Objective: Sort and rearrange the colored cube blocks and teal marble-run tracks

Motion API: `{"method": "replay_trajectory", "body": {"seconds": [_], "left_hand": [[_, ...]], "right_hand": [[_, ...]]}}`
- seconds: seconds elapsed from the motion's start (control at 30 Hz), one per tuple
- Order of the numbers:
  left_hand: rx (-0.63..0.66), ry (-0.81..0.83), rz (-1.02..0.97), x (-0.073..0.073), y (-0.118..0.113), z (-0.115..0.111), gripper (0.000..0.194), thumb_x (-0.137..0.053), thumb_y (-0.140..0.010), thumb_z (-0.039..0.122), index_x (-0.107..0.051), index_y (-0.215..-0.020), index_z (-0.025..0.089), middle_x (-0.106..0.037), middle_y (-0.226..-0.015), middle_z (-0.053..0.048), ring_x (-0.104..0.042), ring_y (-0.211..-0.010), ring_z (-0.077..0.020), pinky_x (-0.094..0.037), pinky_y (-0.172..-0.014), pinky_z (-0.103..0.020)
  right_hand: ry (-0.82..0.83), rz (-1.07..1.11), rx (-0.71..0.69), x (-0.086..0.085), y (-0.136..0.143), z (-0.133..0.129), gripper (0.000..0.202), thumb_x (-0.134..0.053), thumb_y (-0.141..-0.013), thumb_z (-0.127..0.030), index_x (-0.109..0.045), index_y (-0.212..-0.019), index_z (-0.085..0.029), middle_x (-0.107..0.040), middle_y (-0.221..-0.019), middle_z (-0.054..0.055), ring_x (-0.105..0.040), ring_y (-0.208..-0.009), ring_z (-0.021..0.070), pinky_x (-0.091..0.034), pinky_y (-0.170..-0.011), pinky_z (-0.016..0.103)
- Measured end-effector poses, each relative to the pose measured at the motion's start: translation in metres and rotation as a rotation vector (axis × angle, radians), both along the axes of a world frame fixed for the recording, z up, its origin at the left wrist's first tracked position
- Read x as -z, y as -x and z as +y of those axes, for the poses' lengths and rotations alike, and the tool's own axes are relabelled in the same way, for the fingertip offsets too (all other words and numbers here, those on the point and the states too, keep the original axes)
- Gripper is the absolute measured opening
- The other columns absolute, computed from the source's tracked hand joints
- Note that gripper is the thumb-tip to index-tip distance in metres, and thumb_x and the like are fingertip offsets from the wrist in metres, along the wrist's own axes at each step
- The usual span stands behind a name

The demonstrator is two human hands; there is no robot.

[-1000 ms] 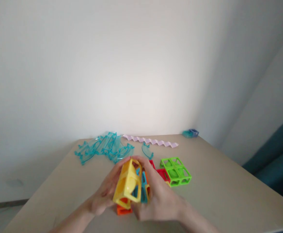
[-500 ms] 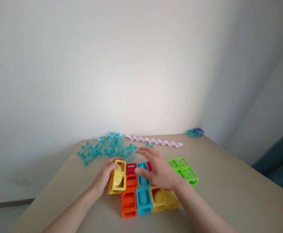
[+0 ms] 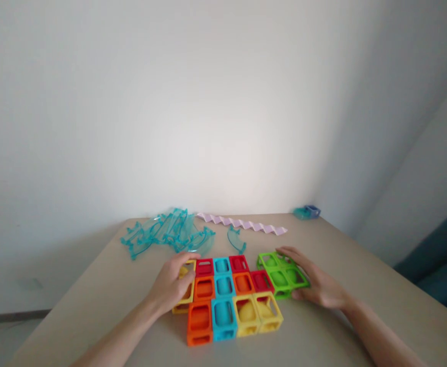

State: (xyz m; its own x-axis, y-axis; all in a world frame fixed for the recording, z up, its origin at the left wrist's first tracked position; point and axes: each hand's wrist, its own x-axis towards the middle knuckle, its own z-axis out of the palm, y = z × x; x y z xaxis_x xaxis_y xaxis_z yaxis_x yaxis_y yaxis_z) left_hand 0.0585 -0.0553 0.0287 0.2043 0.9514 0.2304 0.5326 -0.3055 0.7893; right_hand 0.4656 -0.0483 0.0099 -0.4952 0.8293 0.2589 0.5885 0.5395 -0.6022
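My left hand (image 3: pixel 170 283) is closed around a yellow hollow block (image 3: pixel 188 293), partly hidden by my fingers, at the left side of the block cluster. Beside it, red, orange and blue openwork blocks (image 3: pixel 223 285) lie flat together in rows. A pair of yellow blocks (image 3: pixel 257 313) forms the front right of the cluster. My right hand (image 3: pixel 315 283) grips the right side of a green four-window block (image 3: pixel 284 275), thumb in front and fingers behind. The green block's left side sits close against a red block (image 3: pixel 262 281); whether they touch I cannot tell.
Clear teal curved track pieces (image 3: pixel 170 232) lie heaped at the back left of the table (image 3: pixel 323 336). One more teal curved piece (image 3: pixel 237 240) lies apart behind the blocks. A lilac zigzag strip (image 3: pixel 242 223) runs near the wall. A small blue cup-like piece (image 3: pixel 312 211) stands back right.
My right hand has moved right from above the cluster and taken hold of the green block, which sits slightly further left. My left hand has brought the yellow block against the cluster's left side.
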Motion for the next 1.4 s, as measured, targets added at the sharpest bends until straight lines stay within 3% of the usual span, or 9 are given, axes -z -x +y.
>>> {"method": "replay_trajectory", "body": {"seconds": [0.17, 0.4, 0.6, 0.77, 1.0, 1.17, 1.3, 1.4], "left_hand": [[0.229, -0.101, 0.151, -0.010, 0.001, -0.006, 0.036, -0.055, -0.084, 0.027, -0.064, -0.118, 0.022, -0.060, -0.125, -0.008, -0.052, -0.121, -0.0250, -0.037, -0.107, -0.037], [0.332, -0.153, 0.264, -0.003, 0.012, 0.002, 0.042, -0.060, -0.083, 0.033, -0.061, -0.125, 0.026, -0.054, -0.133, -0.008, -0.049, -0.125, -0.0259, -0.035, -0.110, -0.040], [0.467, -0.138, 0.216, -0.010, 0.014, 0.006, 0.043, -0.063, -0.081, 0.037, -0.064, -0.123, 0.025, -0.057, -0.131, -0.009, -0.051, -0.123, -0.0275, -0.036, -0.109, -0.041], [0.487, -0.121, 0.203, -0.022, 0.011, 0.001, 0.043, -0.061, -0.082, 0.036, -0.064, -0.123, 0.026, -0.059, -0.130, -0.010, -0.052, -0.121, -0.0284, -0.035, -0.109, -0.043], [0.431, -0.174, 0.254, -0.021, 0.013, -0.001, 0.042, -0.062, -0.079, 0.035, -0.067, -0.120, 0.026, -0.059, -0.130, -0.009, -0.050, -0.122, -0.0299, -0.030, -0.112, -0.047], [0.464, -0.264, 0.356, -0.039, -0.022, -0.016, 0.039, -0.053, -0.086, 0.029, -0.064, -0.123, 0.029, -0.054, -0.137, -0.005, -0.046, -0.128, -0.0283, -0.030, -0.113, -0.044], [0.680, -0.270, 0.456, -0.048, -0.063, -0.030, 0.064, -0.058, -0.081, 0.055, -0.048, -0.139, 0.031, -0.038, -0.151, -0.006, -0.029, -0.139, -0.0398, -0.019, -0.113, -0.062], [0.749, -0.218, 0.480, -0.044, -0.075, -0.032, 0.069, -0.052, -0.081, 0.065, -0.044, -0.142, 0.032, -0.036, -0.153, -0.007, -0.024, -0.141, -0.0433, -0.015, -0.110, -0.068]], "right_hand": [[0.042, 0.067, 0.007, 0.005, 0.012, 0.002, 0.094, -0.082, -0.060, -0.050, -0.044, -0.140, -0.019, -0.040, -0.142, 0.018, -0.042, -0.129, 0.0381, -0.031, -0.109, 0.052], [-0.013, 0.045, 0.090, 0.008, 0.012, -0.001, 0.088, -0.081, -0.060, -0.052, -0.051, -0.134, -0.017, -0.042, -0.141, 0.020, -0.040, -0.131, 0.0396, -0.029, -0.110, 0.052], [0.259, 0.243, -0.041, -0.009, 0.013, 0.002, 0.086, -0.079, -0.057, -0.060, -0.056, -0.131, -0.021, -0.044, -0.143, 0.015, -0.042, -0.130, 0.0375, -0.028, -0.111, 0.052], [0.341, 0.371, -0.029, -0.010, 0.011, 0.001, 0.078, -0.077, -0.060, -0.060, -0.060, -0.126, -0.023, -0.041, -0.145, 0.013, -0.040, -0.132, 0.0374, -0.028, -0.110, 0.052], [0.297, 0.375, -0.118, -0.004, 0.014, -0.001, 0.060, -0.080, -0.062, -0.049, -0.062, -0.115, -0.026, -0.040, -0.141, 0.011, -0.044, -0.128, 0.0338, -0.033, -0.105, 0.048], [0.210, 0.267, -0.159, -0.006, 0.020, -0.007, 0.066, -0.078, -0.064, -0.049, -0.054, -0.122, -0.026, -0.035, -0.139, 0.012, -0.043, -0.128, 0.0328, -0.034, -0.104, 0.046], [0.203, 0.211, -0.115, -0.007, 0.026, -0.012, 0.073, -0.078, -0.064, -0.048, -0.051, -0.127, -0.025, -0.035, -0.138, 0.013, -0.043, -0.126, 0.0331, -0.035, -0.105, 0.046], [0.192, 0.203, -0.097, -0.005, 0.027, -0.010, 0.073, -0.079, -0.060, -0.051, -0.054, -0.124, -0.024, -0.037, -0.136, 0.013, -0.042, -0.127, 0.0348, -0.033, -0.106, 0.048]]}}
